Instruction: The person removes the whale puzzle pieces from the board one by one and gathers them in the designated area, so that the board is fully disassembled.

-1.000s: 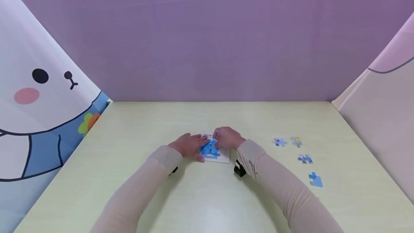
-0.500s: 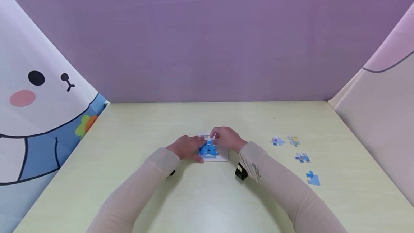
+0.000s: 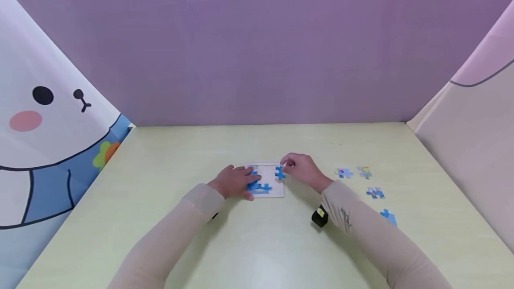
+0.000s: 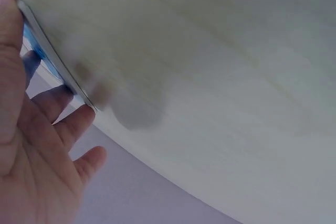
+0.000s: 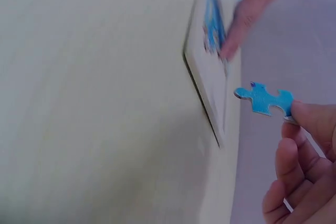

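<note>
My left hand (image 3: 234, 182) rests on the left part of a white puzzle tray (image 3: 276, 194), its fingers lying over blue jigsaw pieces (image 3: 262, 187) set in it. The left wrist view has the thumb and fingertips of that hand (image 4: 39, 124) along the tray's edge. Between thumb and index finger, my right hand (image 3: 304, 168) pinches a blue jigsaw piece (image 3: 279, 172) above the tray's right side. In the right wrist view this puzzle piece (image 5: 265, 99) is held clear of the tray (image 5: 207, 72), knob pointing away from the fingers. Fitted pieces under the left hand are partly hidden.
Several loose jigsaw pieces lie on the table to the right: a purple-blue one (image 3: 344, 173), one with a yellow figure (image 3: 365, 172), a mixed one (image 3: 375, 192) and a blue one (image 3: 388, 217), partly behind the right sleeve. A purple wall panel (image 3: 273, 57) closes off the back.
My right hand has moved right from the tray's middle, now holding up a blue jigsaw piece. More of the tray's bare white base shows. The left hand has stayed on the tray.
</note>
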{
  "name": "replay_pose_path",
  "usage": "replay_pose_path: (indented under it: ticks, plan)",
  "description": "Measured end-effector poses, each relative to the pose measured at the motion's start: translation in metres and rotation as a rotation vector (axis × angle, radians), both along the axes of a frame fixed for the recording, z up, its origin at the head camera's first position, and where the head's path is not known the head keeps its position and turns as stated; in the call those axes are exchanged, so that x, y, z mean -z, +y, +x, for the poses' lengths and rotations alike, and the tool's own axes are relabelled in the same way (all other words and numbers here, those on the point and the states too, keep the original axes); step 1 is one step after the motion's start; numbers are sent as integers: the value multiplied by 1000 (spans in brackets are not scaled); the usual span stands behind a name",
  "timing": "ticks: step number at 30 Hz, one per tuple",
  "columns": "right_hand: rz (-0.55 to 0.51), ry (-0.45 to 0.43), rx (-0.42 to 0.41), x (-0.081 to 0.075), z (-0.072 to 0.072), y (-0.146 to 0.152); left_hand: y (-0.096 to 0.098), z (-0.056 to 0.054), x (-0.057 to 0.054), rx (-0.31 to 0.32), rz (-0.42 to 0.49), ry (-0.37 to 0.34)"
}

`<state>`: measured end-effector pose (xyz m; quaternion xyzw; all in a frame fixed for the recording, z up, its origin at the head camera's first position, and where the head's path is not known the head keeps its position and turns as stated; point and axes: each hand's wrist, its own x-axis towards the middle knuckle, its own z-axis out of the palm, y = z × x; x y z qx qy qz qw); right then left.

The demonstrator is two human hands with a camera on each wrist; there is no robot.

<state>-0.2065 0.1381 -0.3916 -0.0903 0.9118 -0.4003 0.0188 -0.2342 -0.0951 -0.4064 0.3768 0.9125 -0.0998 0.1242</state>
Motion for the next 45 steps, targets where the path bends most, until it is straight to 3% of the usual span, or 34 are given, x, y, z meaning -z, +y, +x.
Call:
replay_pose_path:
  ticks: [8, 14, 23, 37, 45]
  plan:
    - [-3, -35, 49, 5, 12, 51, 3, 0, -1, 47, -1, 12]
    - [-7, -48, 58, 3, 18, 66, 0, 0, -2, 49, -30, -22]
    - [40, -16, 54, -1, 30, 92, 0, 3, -5, 120, -54, 13]
    - [95, -11, 110, -2, 52, 129, -6, 3, -6, 125, -88, 34]
    - [108, -74, 142, 1, 62, 143, -2, 2, -5, 121, -90, 24]
